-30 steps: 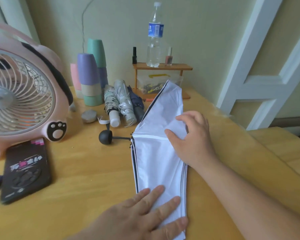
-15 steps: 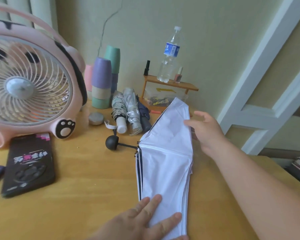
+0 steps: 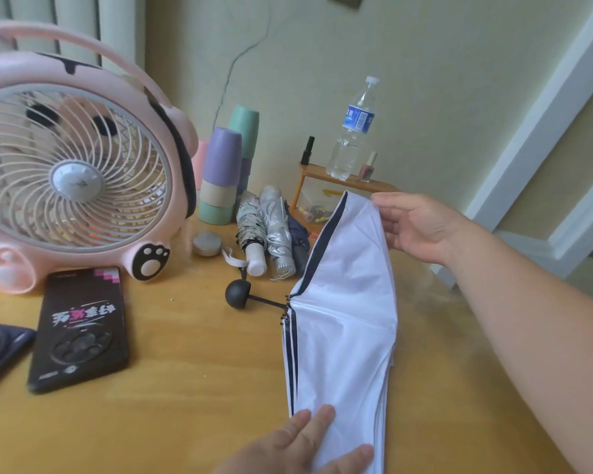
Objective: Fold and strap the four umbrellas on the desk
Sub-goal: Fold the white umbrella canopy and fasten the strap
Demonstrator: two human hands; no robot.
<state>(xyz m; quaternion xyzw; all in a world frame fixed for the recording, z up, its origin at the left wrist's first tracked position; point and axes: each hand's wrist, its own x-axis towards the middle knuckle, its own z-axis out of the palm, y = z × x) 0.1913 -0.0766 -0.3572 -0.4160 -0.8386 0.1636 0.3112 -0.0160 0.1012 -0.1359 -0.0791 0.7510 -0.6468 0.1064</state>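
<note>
A white umbrella (image 3: 344,313) with dark blue edging lies flattened on the wooden desk (image 3: 172,398), its black round handle (image 3: 237,294) pointing left. My left hand (image 3: 308,443) lies flat with spread fingers on the near end of the white canopy. My right hand (image 3: 415,225) is at the canopy's far corner, fingertips on the upper edge of the fabric. Three rolled umbrellas lie side by side behind it: a patterned one with a white handle (image 3: 252,234), a silver one (image 3: 277,234) and a dark blue one (image 3: 299,241).
A pink fan (image 3: 72,179) stands at the left. A black phone (image 3: 79,328) lies in front of it. Stacked cups (image 3: 221,172), a small round tin (image 3: 206,243), and a wooden shelf (image 3: 343,181) with a water bottle (image 3: 353,131) stand at the back.
My right hand has moved from the middle of the canopy up to its far corner and lifted that edge. The left hand has slid nearer. The camera has tilted up.
</note>
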